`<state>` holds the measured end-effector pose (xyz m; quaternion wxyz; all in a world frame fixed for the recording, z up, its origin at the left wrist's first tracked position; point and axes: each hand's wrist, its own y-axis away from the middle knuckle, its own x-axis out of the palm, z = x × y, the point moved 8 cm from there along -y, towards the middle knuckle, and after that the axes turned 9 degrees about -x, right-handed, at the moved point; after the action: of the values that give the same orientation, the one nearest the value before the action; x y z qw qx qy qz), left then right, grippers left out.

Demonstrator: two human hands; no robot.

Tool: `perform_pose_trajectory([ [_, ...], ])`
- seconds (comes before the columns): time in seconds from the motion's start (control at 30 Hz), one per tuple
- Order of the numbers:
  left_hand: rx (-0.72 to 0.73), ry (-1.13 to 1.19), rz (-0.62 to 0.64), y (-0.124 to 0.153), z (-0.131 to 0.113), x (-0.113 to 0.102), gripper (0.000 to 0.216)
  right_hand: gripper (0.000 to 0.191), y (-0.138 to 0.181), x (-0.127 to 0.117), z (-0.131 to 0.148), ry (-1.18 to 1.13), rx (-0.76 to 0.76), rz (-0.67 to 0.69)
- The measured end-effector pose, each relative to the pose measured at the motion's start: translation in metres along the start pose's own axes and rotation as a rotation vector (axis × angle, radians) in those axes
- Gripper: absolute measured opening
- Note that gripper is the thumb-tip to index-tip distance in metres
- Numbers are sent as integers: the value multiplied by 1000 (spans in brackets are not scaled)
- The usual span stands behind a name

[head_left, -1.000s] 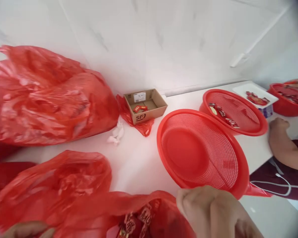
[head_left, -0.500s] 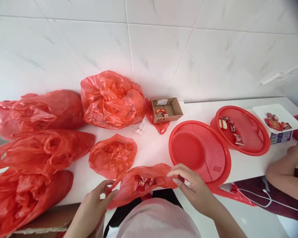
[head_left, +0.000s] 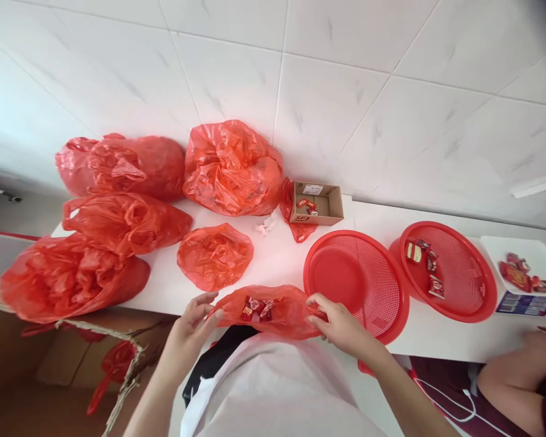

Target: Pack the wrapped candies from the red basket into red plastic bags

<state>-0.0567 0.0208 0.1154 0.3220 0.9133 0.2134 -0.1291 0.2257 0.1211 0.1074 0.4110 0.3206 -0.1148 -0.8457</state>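
At the near edge of the desk (head_left: 277, 261), the left hand (head_left: 193, 321) pinches the left rim of a red bag (head_left: 286, 318). The right hand (head_left: 341, 325) pinches its right rim, so the mouth gapes, and wrapped sweets (head_left: 256, 308) lie inside. Just right of it sits an empty red basket (head_left: 355, 282), and farther right a second basket (head_left: 464, 285) holds a few sweets. Behind lies a smaller bag (head_left: 215, 255), then a cardboard box (head_left: 321, 205) and larger bags (head_left: 232, 167) by the tiled wall.
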Motion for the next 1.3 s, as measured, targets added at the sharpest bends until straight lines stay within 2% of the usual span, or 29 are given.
perform_pose_trajectory([
  [0.17, 210, 127, 321, -6, -12, 17, 18, 11, -12, -1, 61, 43, -164, -237],
  [0.23, 261, 142, 412, -9, -18, 26, 31, 7, -19, 6, 85, 51, -251, -280],
  [0.33, 318, 34, 497, -15, -25, 49, 64, 7, -32, 24, 119, 58, -380, -210],
  [0.4, 334, -67, 588, -17, -27, 70, 53, 11, -39, 36, 140, 48, -455, -129],
  [0.47, 333, -101, 645, -21, -29, 85, 24, 12, -46, 42, 152, 4, -509, -87],
  [0.5, 330, -102, 648, -24, -32, 88, 15, 13, -50, 40, 153, -23, -524, -107],
  [0.53, 323, -91, 635, -26, -34, 89, 16, 16, -53, 36, 151, -47, -529, -153],
  [0.63, 249, 5, 663, -30, -41, 86, 30, 27, -63, 24, 127, -85, -495, -282],
  [0.73, 126, 108, 755, -30, -40, 83, 37, 20, -69, 30, 101, -143, -446, -214],
  [0.8, 72, 123, 730, -34, -35, 80, 38, 8, -66, 27, 91, -182, -408, -240],
  [0.87, 34, 106, 683, -37, -30, 76, 37, 7, -57, 21, 90, -212, -384, -269],
  [0.9, 30, 88, 677, -38, -29, 74, 38, 8, -53, 21, 92, -225, -380, -239],
  [1.0, 140, -33, 714, -31, -38, 75, 37, 10, -47, 21, 97, -228, -395, -127],
  [1.13, 374, -208, 710, -20, -58, 79, 21, 26, -64, 18, 88, -143, -443, -168],
  [1.2, 444, -246, 653, -20, -61, 82, 24, 30, -76, 22, 80, -63, -436, -176],
  [1.3, 516, -254, 456, -27, -58, 82, 33, 34, -86, 28, 68, -62, -367, -160],
])
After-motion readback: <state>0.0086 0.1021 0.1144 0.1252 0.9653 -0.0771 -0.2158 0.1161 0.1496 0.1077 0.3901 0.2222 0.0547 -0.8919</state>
